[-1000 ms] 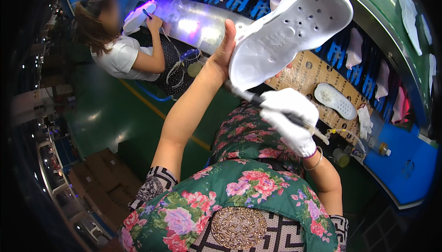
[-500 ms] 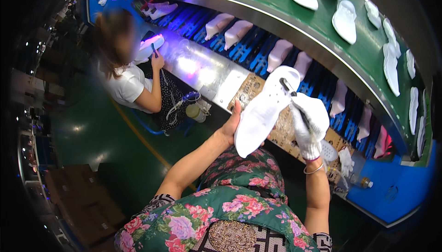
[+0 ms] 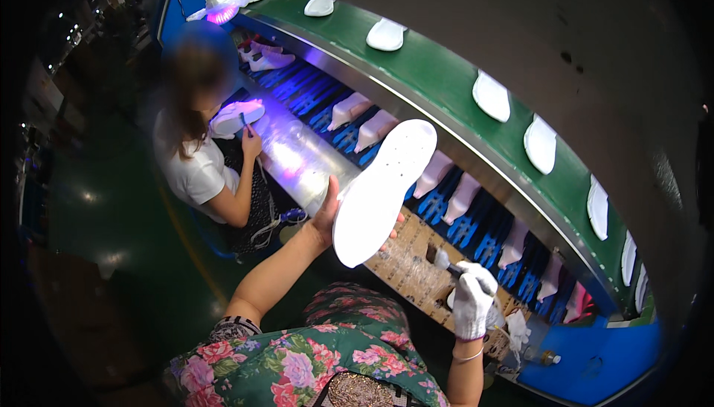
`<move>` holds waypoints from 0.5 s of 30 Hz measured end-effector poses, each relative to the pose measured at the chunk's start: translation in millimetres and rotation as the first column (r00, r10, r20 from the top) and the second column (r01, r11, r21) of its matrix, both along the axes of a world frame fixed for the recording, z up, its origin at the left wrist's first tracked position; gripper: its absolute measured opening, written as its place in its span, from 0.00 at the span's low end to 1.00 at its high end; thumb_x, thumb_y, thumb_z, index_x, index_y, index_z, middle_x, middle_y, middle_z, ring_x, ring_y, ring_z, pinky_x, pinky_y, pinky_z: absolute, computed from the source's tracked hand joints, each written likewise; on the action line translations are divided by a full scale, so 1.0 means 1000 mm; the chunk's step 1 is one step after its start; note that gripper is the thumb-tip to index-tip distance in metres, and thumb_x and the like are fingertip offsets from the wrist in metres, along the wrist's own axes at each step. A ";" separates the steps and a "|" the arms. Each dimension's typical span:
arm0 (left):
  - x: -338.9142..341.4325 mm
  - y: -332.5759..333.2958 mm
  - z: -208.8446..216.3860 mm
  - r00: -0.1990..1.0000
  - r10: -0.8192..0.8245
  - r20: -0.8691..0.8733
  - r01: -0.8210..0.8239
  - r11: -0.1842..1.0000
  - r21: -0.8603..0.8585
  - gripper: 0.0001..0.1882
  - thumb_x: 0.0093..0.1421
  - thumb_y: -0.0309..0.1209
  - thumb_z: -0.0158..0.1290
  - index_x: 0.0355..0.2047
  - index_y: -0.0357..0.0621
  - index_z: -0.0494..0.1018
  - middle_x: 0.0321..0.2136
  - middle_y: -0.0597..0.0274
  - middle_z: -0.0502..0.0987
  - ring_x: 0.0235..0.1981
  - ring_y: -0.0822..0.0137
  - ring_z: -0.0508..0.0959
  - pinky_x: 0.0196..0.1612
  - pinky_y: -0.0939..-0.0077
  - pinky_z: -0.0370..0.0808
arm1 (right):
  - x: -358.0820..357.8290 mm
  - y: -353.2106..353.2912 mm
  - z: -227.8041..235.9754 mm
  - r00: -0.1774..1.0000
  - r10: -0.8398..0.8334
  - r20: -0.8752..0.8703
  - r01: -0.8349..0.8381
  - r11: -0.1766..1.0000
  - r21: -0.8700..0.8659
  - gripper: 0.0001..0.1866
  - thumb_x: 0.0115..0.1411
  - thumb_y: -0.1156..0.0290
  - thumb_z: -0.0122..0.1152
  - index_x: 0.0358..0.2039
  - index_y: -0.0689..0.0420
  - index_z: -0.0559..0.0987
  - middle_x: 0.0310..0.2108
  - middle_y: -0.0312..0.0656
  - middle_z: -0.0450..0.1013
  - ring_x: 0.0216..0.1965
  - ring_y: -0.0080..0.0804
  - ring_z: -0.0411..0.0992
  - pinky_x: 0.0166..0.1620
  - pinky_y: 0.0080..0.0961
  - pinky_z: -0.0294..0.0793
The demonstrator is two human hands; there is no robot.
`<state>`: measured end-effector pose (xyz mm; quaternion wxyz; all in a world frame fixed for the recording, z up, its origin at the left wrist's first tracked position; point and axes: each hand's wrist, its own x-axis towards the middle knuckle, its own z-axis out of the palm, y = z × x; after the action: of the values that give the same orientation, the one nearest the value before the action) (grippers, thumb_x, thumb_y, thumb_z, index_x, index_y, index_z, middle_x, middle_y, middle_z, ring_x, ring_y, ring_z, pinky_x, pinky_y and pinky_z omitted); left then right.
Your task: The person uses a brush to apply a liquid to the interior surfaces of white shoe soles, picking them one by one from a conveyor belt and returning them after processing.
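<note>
Apparent brushing stage. Left hand (image 3: 325,219): fingers spread around a white shoe sole (image 3: 381,195), raised near the worktop (image 3: 405,256); gloved right hand (image 3: 474,299): fingers closed on a brush (image 3: 444,261). The next stroke calls for brush against sole.

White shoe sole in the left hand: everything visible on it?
The white shoe sole is long, round-ended and slightly waisted, with small dark holes toward its upper end. It looks like moulded foam or rubber; glare hides finer detail. It slants up to the right, gripped at both edges by the bare left hand, nothing else visibly touching it.
</note>
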<state>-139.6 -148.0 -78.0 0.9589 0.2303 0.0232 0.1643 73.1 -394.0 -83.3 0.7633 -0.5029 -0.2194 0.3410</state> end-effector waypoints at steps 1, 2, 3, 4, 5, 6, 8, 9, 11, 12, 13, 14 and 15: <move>0.010 0.015 0.006 1.000 0.001 0.020 -0.001 1.000 0.009 0.65 0.44 0.83 0.35 0.70 0.46 0.48 0.57 0.30 0.66 0.50 0.37 0.75 0.44 0.40 0.78 | 0.001 -0.002 -0.005 1.000 -0.004 0.018 0.005 0.999 -0.041 0.07 0.52 0.82 0.62 0.33 0.62 0.79 0.37 0.45 0.77 0.40 0.36 0.76 0.44 0.30 0.79; 0.026 0.031 0.010 0.997 -0.020 0.074 0.015 0.998 0.058 0.63 0.46 0.82 0.34 0.70 0.46 0.48 0.57 0.30 0.66 0.50 0.37 0.75 0.44 0.40 0.78 | -0.002 -0.003 -0.006 0.999 -0.031 -0.011 0.030 0.997 -0.075 0.07 0.52 0.81 0.63 0.33 0.62 0.79 0.37 0.45 0.77 0.40 0.36 0.77 0.44 0.30 0.79; 0.038 0.045 0.017 0.992 -0.034 0.122 0.021 0.994 0.107 0.62 0.48 0.82 0.33 0.70 0.47 0.49 0.56 0.30 0.66 0.50 0.37 0.75 0.44 0.40 0.78 | -0.006 -0.003 -0.007 0.998 -0.051 -0.043 0.046 0.993 -0.108 0.07 0.52 0.81 0.64 0.33 0.61 0.80 0.38 0.45 0.78 0.40 0.36 0.77 0.44 0.31 0.79; 0.052 0.058 0.027 0.993 -0.022 0.119 0.014 0.998 0.063 0.58 0.52 0.79 0.30 0.70 0.46 0.49 0.55 0.30 0.67 0.49 0.38 0.75 0.42 0.43 0.79 | -0.010 -0.002 -0.007 0.995 -0.073 -0.074 0.062 0.988 -0.139 0.07 0.52 0.80 0.65 0.33 0.61 0.80 0.38 0.46 0.79 0.40 0.37 0.77 0.44 0.31 0.79; 0.073 0.074 0.031 0.991 -0.036 0.130 0.028 0.997 0.065 0.58 0.52 0.79 0.30 0.70 0.46 0.49 0.55 0.30 0.67 0.49 0.38 0.75 0.42 0.43 0.79 | -0.012 -0.002 -0.010 0.990 -0.093 -0.107 0.076 0.986 -0.148 0.07 0.52 0.80 0.66 0.34 0.60 0.81 0.38 0.46 0.79 0.40 0.36 0.77 0.44 0.31 0.79; 0.088 0.090 0.037 0.981 -0.031 0.192 0.027 0.999 0.024 0.55 0.56 0.77 0.29 0.68 0.44 0.52 0.53 0.32 0.69 0.47 0.38 0.77 0.42 0.43 0.79 | -0.014 0.001 -0.017 0.990 -0.097 -0.104 0.083 0.988 -0.134 0.08 0.52 0.81 0.66 0.34 0.61 0.81 0.38 0.46 0.79 0.40 0.35 0.77 0.44 0.31 0.78; 0.120 0.122 0.046 0.970 -0.007 0.241 0.020 0.998 -0.053 0.50 0.60 0.73 0.29 0.66 0.43 0.56 0.50 0.33 0.71 0.45 0.39 0.78 0.41 0.42 0.79 | -0.022 0.011 -0.019 0.985 -0.121 -0.122 0.101 0.982 -0.162 0.08 0.52 0.83 0.65 0.34 0.63 0.82 0.38 0.46 0.79 0.39 0.34 0.77 0.44 0.29 0.78; 0.136 0.137 0.048 0.973 0.008 0.231 0.013 0.996 -0.090 0.49 0.61 0.72 0.30 0.65 0.43 0.58 0.49 0.33 0.72 0.44 0.38 0.78 0.40 0.42 0.78 | -0.024 0.014 -0.020 0.983 -0.133 -0.126 0.110 0.978 -0.175 0.08 0.53 0.83 0.65 0.35 0.64 0.82 0.37 0.45 0.79 0.39 0.33 0.77 0.43 0.28 0.78; 0.170 0.170 0.043 0.975 0.028 0.219 0.007 0.987 -0.158 0.46 0.59 0.72 0.38 0.61 0.46 0.63 0.48 0.36 0.72 0.45 0.37 0.75 0.40 0.43 0.77 | -0.026 0.019 -0.028 0.984 -0.153 -0.093 0.135 0.974 -0.182 0.08 0.54 0.83 0.64 0.35 0.65 0.82 0.37 0.45 0.79 0.36 0.31 0.77 0.42 0.26 0.77; 0.182 0.183 0.045 0.986 0.098 0.137 -0.061 0.966 -0.251 0.45 0.57 0.71 0.41 0.61 0.47 0.63 0.50 0.38 0.70 0.46 0.37 0.74 0.41 0.43 0.77 | -0.028 0.019 -0.030 0.983 -0.159 -0.091 0.139 0.971 -0.194 0.08 0.54 0.84 0.64 0.36 0.65 0.82 0.37 0.45 0.79 0.36 0.31 0.77 0.42 0.26 0.77; 0.192 0.198 0.046 0.986 0.158 0.048 -0.133 0.933 -0.335 0.45 0.56 0.71 0.45 0.60 0.48 0.62 0.52 0.39 0.69 0.47 0.37 0.73 0.43 0.42 0.76 | -0.028 0.019 -0.032 0.982 -0.166 -0.089 0.145 0.968 -0.205 0.08 0.54 0.84 0.64 0.36 0.65 0.82 0.37 0.45 0.79 0.36 0.30 0.76 0.42 0.25 0.77; 0.199 0.223 0.034 0.978 0.062 0.198 0.010 0.939 -0.344 0.44 0.55 0.69 0.50 0.60 0.49 0.61 0.55 0.43 0.66 0.48 0.40 0.73 0.46 0.41 0.75 | -0.030 0.024 -0.030 0.981 -0.174 -0.091 0.151 0.964 -0.217 0.08 0.54 0.84 0.64 0.36 0.65 0.82 0.37 0.45 0.79 0.36 0.29 0.76 0.43 0.24 0.76; 0.208 0.250 0.022 0.977 0.167 0.131 -0.138 0.969 -0.205 0.45 0.55 0.67 0.51 0.62 0.48 0.60 0.59 0.45 0.64 0.52 0.42 0.72 0.50 0.41 0.74 | -0.032 0.027 -0.030 0.983 -0.167 -0.076 0.145 0.961 -0.236 0.08 0.54 0.84 0.64 0.36 0.65 0.82 0.37 0.44 0.79 0.37 0.29 0.76 0.43 0.24 0.76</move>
<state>68.9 101.7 -55.7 0.9604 0.1202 -0.0139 0.2510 40.8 -367.2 -113.2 0.7343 -0.5866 -0.1016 0.3263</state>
